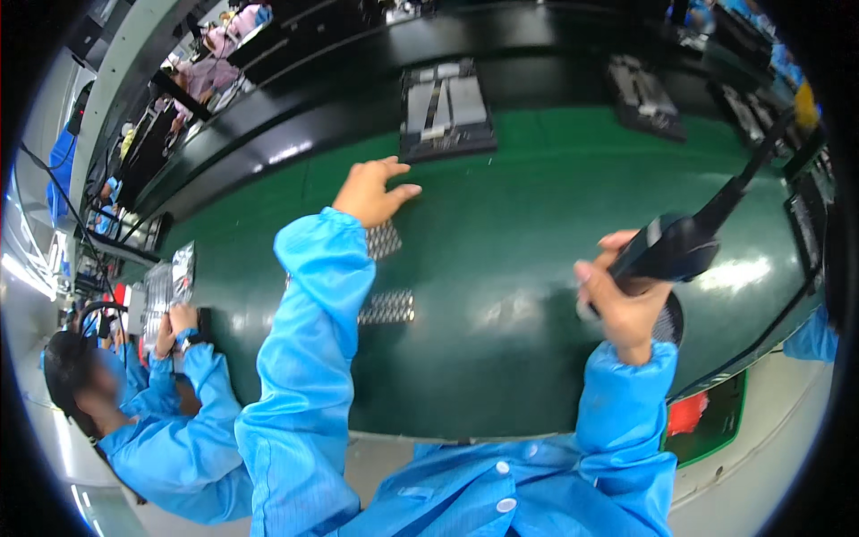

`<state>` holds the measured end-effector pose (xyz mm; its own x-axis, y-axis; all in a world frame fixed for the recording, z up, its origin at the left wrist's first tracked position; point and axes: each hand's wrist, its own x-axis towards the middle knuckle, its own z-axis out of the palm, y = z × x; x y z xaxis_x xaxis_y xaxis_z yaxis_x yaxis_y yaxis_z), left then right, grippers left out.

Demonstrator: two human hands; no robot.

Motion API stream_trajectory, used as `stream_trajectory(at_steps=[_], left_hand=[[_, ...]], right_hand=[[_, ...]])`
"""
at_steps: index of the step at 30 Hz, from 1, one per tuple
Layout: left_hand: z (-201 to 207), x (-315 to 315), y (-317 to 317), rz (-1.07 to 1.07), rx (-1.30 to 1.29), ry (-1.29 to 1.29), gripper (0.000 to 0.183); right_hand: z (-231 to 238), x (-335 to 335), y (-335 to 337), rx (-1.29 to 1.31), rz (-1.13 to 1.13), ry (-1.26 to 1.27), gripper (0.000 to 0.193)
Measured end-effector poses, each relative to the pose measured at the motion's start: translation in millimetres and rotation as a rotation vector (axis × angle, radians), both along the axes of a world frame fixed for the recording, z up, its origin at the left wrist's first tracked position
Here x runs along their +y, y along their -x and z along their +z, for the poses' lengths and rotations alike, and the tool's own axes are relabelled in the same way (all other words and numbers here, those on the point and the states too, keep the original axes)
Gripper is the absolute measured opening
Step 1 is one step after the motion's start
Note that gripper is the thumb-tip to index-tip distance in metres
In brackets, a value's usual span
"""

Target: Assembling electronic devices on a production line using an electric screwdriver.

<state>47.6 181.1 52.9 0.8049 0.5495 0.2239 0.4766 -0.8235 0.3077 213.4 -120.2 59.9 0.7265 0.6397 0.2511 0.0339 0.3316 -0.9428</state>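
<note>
My left hand point(369, 191) reaches over the green bench top with its fingers apart and nothing in them. Just beyond the fingertips lies an opened flat electronic device point(445, 112), dark-framed with silver panels and a dark strip between them. Beside my left forearm are two dark sheets of small shiny pieces, one nearer point(386, 307) and one farther point(384, 241), each partly covered by my sleeve or hand. My right hand point(625, 300) is closed around a black corded hand tool point(667, 248), raised above the bench. The tool's working tip cannot be made out.
Another opened device point(644, 97) lies at the far right. Below my right hand is a dark round object point(668, 320), partly hidden. A green bin point(729, 421) with something red sits past the bench edge. At left, a co-worker in blue point(183, 430) handles packaged parts point(157, 295).
</note>
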Motion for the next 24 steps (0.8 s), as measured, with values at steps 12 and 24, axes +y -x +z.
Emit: stream_trajectory(at_steps=[12,24], left_hand=[[-24,-102,120,0.095,-0.033,0.291,0.034],[-16,-88,111,0.305,-0.237,1.130,0.027]], right_hand=[[2,4,2,-0.057,-0.014,-0.036,0.032],[4,4,2,-0.059,-0.028,-0.037,0.033]])
